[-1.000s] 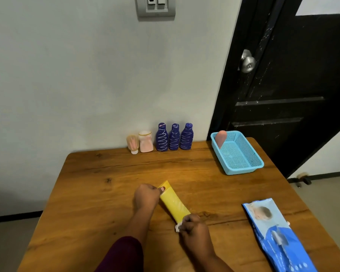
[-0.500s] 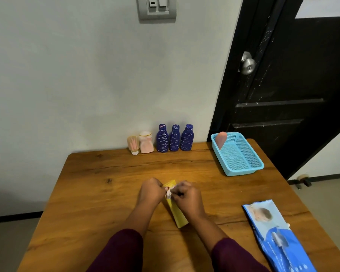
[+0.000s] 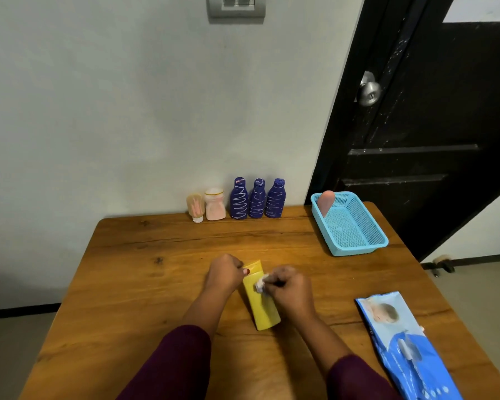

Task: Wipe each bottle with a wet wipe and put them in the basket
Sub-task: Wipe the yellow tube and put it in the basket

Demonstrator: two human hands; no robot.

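Left hand [image 3: 224,273] gripping far end of yellow tube [image 3: 261,301] lying on table [image 3: 127,284], right hand [image 3: 289,287] pinching crumpled wet wipe [image 3: 259,284] against it (one pink bottle [image 3: 325,202] sitting in blue basket [image 3: 355,249]).

No lettering on anything here is legible.

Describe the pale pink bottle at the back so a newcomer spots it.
Below the wall's light switch, look along the table's back edge. The pink bottle stands second from the left, between a small tan bottle and three dark blue bottles; it alone is squat and pale pink, with a yellow band.
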